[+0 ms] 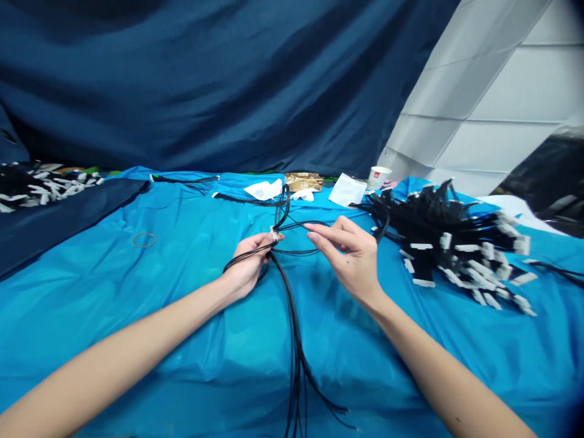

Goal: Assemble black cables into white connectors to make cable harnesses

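Note:
My left hand [249,264] is closed on a bundle of thin black cables [292,310] near its white connector [274,233]. Some cables loop over the back of that hand, and others hang down toward the front with loose ends spread. To the right, my right hand [351,252] pinches a few strands of the same bundle between thumb and fingertips. Another loop of the cables rises above the connector.
Many black cables with white connectors [468,248] are heaped at right, more [45,185] at far left. A rubber band [144,240] lies on the blue cloth [182,322]. Behind are a paper cup [378,177], a tissue pack [303,182] and white papers [347,190].

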`<state>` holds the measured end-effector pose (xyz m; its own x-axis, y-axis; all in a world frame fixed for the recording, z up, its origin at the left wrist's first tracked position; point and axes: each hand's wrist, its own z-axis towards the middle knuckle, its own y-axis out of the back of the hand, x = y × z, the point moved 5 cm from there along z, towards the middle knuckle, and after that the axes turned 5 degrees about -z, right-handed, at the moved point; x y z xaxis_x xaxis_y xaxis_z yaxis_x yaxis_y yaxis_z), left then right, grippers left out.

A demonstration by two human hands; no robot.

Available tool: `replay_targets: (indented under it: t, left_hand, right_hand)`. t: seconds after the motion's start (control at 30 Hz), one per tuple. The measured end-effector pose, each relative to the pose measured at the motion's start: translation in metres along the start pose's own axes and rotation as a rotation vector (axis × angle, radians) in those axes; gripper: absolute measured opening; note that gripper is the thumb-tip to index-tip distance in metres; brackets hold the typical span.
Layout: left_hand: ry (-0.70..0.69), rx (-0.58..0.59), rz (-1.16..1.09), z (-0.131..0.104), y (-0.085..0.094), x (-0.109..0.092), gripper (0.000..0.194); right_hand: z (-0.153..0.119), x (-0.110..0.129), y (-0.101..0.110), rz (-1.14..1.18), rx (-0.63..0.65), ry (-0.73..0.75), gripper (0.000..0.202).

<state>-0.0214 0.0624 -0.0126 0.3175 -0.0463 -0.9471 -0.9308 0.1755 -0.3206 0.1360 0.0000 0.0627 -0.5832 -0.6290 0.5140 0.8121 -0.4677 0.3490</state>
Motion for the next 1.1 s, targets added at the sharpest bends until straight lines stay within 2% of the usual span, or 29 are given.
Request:
replay_targets:
  t: [0.13, 0.27, 0.43, 0.5, 0.6, 0.73, 1.1]
  left_hand:
    - [-0.057, -0.059, 0.048, 0.003, 0.006, -0.002, 0.027]
    - [-0.080, -0.114, 0.134, 0.003, 0.011, -0.003, 0.031]
    - [-0.105, -0.124, 0.166, 0.002, 0.009, -0.005, 0.029]
    - [-0.121, -0.116, 0.170, 0.001, 0.008, -0.007, 0.026]
    - [-0.164, -0.085, 0.180, 0.000, 0.006, -0.011, 0.025]
    - [-0.189, -0.088, 0.203, -0.001, 0.005, -0.014, 0.027]
    - [-0.284, -0.066, 0.322, -0.002, 0.001, -0.018, 0.024]
  right_hand:
    - [0.002, -0.001, 0.000, 0.066, 0.049, -0.010, 0.020]
    - [0.003, -0.002, 0.002, 0.140, 0.019, -0.027, 0.022]
    - [0.003, 0.002, 0.006, 0.062, -0.011, 0.008, 0.016]
    - [0.002, 0.005, 0.004, -0.001, 0.040, 0.076, 0.017]
    - [-0.001, 0.008, -0.005, -0.083, 0.188, 0.168, 0.022]
    - [-0.004, 0.004, -0.012, -0.118, 0.310, 0.140, 0.023]
    - [-0.005, 0.002, -0.015, -0.250, 0.363, 0.163, 0.023]
